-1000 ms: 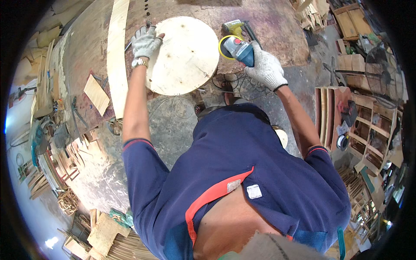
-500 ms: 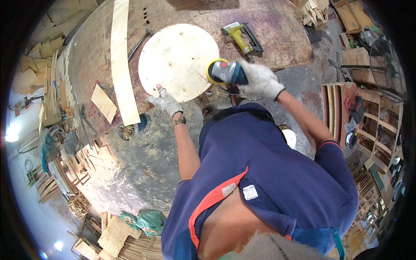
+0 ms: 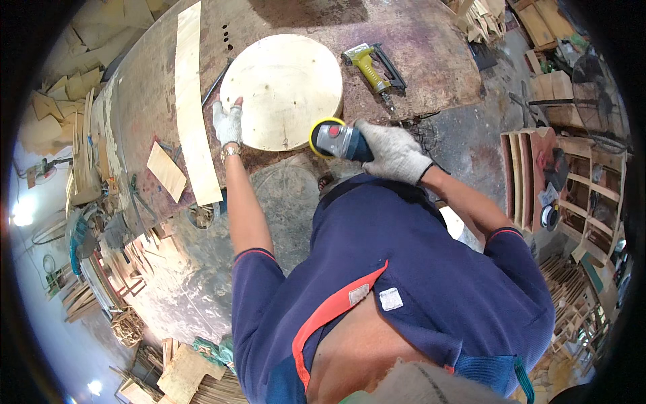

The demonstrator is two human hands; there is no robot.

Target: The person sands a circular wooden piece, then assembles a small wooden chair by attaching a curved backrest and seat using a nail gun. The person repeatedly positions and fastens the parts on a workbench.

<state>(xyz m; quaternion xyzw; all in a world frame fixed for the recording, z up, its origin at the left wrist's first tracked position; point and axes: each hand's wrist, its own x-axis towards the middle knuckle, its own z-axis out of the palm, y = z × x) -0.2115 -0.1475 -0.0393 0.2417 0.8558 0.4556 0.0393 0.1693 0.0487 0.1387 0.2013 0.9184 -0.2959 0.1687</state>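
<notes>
A round pale wooden board [image 3: 286, 91] lies on the worktable, near its front edge. My left hand [image 3: 227, 124], in a whitish glove with a bare thumb tip, grips the board's left rim. The thumb rests over the top face, and the fingers lie along the outer edge. In my gloved right hand [image 3: 393, 153] is a handheld power sander [image 3: 342, 140] with a grey and dark blue body, a red button and a yellow-rimmed pad. My right fingers are wrapped round its body. The sander is held off the board, in front of its lower right edge, pad facing left.
A yellow-green pneumatic nailer [image 3: 371, 69] lies right of the board. On the left are a long thin wood strip [image 3: 193, 101], a small plywood offcut [image 3: 166, 171] and a dark rod-like tool [image 3: 215, 82]. The stained worktable [image 3: 424, 74] ends before me; wooden racks [image 3: 589, 182] stand right.
My left hand has moved left and away from me, from the near edge to the board's left rim. The board has shifted slightly. My right hand has drawn the sander left and closer to me.
</notes>
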